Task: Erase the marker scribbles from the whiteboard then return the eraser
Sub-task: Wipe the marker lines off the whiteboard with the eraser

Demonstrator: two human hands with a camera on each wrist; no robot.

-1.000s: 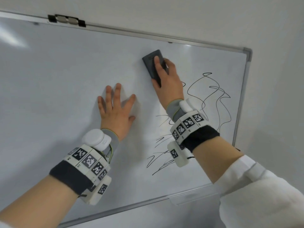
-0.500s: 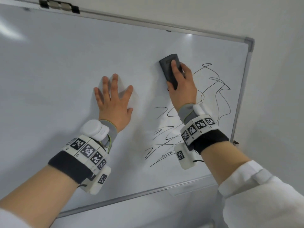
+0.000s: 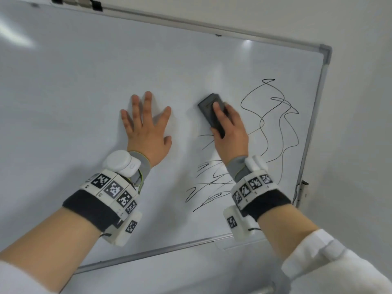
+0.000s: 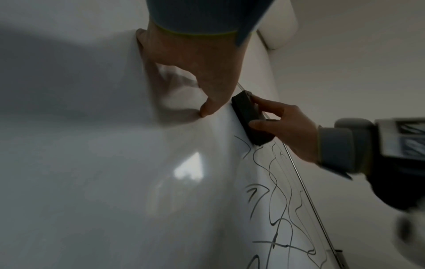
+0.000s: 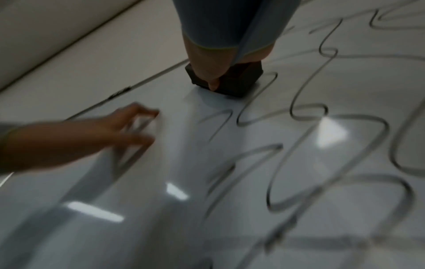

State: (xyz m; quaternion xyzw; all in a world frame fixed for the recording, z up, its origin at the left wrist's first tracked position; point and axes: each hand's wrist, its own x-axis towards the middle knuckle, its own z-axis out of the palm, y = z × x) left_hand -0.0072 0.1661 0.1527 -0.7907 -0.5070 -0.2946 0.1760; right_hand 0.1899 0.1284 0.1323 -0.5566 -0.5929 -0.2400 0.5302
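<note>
A dark grey eraser [image 3: 209,110] lies flat against the whiteboard [image 3: 84,81], and my right hand [image 3: 230,126] grips it, index finger along its back. Black marker scribbles [image 3: 273,119] run to the right of the eraser and below it [image 3: 203,187]. My left hand [image 3: 146,126] presses flat on the board to the eraser's left, fingers spread and straight. In the left wrist view the eraser [image 4: 249,118] sits between the thumb and fingers of the right hand [image 4: 282,125]. In the right wrist view the eraser [image 5: 241,80] is partly hidden under my palm, and the scribbles [image 5: 299,116] are blurred.
The board's metal frame [image 3: 314,115] runs close to the right of the scribbles, with a wall behind it. A narrow tray [image 3: 239,242] sits on the bottom edge below my right wrist. A black-and-silver clip [image 3: 76,1] sits on the top edge.
My right hand has carried the eraser from the upper middle of the board to the right, then back down and left. The left hand has stayed flat on the board.
</note>
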